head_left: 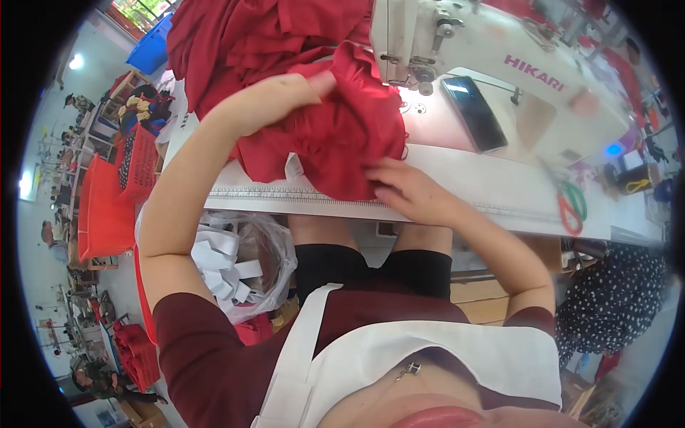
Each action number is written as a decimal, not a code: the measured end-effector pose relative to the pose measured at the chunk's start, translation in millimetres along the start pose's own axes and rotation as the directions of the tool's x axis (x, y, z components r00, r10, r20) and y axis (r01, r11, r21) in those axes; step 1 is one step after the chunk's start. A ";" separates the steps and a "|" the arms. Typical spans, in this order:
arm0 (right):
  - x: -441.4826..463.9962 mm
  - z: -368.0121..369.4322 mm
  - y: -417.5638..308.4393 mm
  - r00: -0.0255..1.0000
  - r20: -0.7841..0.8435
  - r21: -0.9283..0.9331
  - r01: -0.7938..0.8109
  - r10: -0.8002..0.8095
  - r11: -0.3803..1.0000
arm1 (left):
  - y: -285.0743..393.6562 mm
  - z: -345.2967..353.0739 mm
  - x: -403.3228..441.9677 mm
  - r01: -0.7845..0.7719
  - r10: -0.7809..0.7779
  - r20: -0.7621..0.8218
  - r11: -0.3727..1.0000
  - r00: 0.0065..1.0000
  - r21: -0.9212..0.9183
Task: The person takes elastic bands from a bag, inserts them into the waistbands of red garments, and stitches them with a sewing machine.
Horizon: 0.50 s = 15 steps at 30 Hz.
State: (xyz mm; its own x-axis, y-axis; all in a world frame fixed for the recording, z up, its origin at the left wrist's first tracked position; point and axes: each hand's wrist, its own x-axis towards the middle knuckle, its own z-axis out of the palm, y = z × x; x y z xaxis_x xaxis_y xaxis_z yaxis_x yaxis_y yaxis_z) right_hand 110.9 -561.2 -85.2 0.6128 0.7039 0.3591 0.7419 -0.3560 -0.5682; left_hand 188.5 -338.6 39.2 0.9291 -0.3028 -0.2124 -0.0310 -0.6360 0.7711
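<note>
Head view: left hand point(300, 89) on the red cloth point(335, 139) at upper centre, fingers partly hidden, grip impossible to tell; right hand point(415, 191) at the cloth's lower right edge, fingers bent, grip also unclear; beneath, white table point(464, 175); upper right, sewing machine point(492, 39) and phone point(474, 114)

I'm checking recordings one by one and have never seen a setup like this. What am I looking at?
No robot here: a person works with two bare hands. The only picture comes from a camera worn on the head, looking down, so the person's own lap appears below the table.

The big white machine is a sewing machine marked HIKARI. Red fabric is bunched beside it. The left hand rests on the fabric, and the right hand touches its near edge; how firmly either grips, I can't tell.

A dark phone lies under the machine's arm, with scissors farther right.
</note>
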 end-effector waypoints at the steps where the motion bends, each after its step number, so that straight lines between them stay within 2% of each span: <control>1: 6.4 3.3 -3.2 0.966 -0.071 0.334 -0.212 0.249 0.918 | 1.2 -11.1 -0.8 0.084 -0.048 0.206 0.982 0.977 -0.170; 2: 12.0 7.8 -5.8 0.870 -0.051 0.639 -0.350 0.491 0.685 | -0.1 -11.9 -2.2 0.130 -0.049 0.310 0.960 0.949 -0.248; 3: 19.4 16.5 -3.1 0.870 -0.057 0.634 -0.347 0.489 0.691 | -1.4 -12.7 -3.6 0.191 -0.050 0.410 0.931 0.911 -0.312; 4: 29.3 27.9 4.4 0.833 -0.046 0.928 -0.169 0.552 0.333 | -8.8 -2.2 -3.7 0.089 0.014 0.371 0.961 0.929 -0.261; 5: 38.0 35.6 9.4 0.807 -0.004 0.993 0.075 0.590 -0.095 | -13.2 3.2 -2.9 -0.016 0.082 0.329 0.980 0.941 -0.199; 6: 43.9 42.5 10.8 0.820 -0.018 0.993 0.081 0.572 -0.085 | -14.2 -1.9 -4.0 -0.130 0.139 0.504 0.990 0.852 -0.053; 8: 54.8 54.3 -0.8 0.695 0.024 0.961 0.182 0.719 -0.208 | -4.9 2.0 -15.1 -0.073 0.056 0.575 0.997 0.817 0.005; 9: 57.1 55.8 -10.1 0.740 0.062 0.931 0.200 0.669 -0.306 | -3.9 7.2 -19.9 -0.074 0.056 0.555 0.997 0.830 0.010; 12: 64.0 49.1 -33.5 0.727 0.045 0.948 0.186 0.685 -0.260 | -10.3 16.9 -22.2 -0.037 0.006 0.506 0.998 0.862 0.051; 13: 64.9 46.3 -36.1 0.732 0.061 0.924 0.217 0.679 -0.316 | -13.1 15.5 -17.2 -0.156 -0.008 0.517 0.949 0.856 0.273; 14: 61.3 42.1 -29.6 0.735 0.058 0.925 0.216 0.676 -0.314 | -11.4 14.0 -16.8 -0.267 -0.026 0.524 0.838 0.851 0.475; 15: 53.5 33.4 -15.1 0.645 -0.036 0.954 0.250 0.764 -0.165 | -9.2 8.2 -21.6 -0.269 -0.025 0.522 0.835 0.853 0.480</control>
State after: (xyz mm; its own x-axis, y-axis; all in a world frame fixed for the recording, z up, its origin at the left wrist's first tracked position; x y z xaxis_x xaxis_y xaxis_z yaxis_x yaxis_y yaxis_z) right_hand 123.4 -497.6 -82.1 0.9714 0.1596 -0.1756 -0.2294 0.8209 -0.5230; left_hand 165.8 -332.0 31.8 0.6008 -0.6127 -0.5134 -0.4531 -0.7902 0.4127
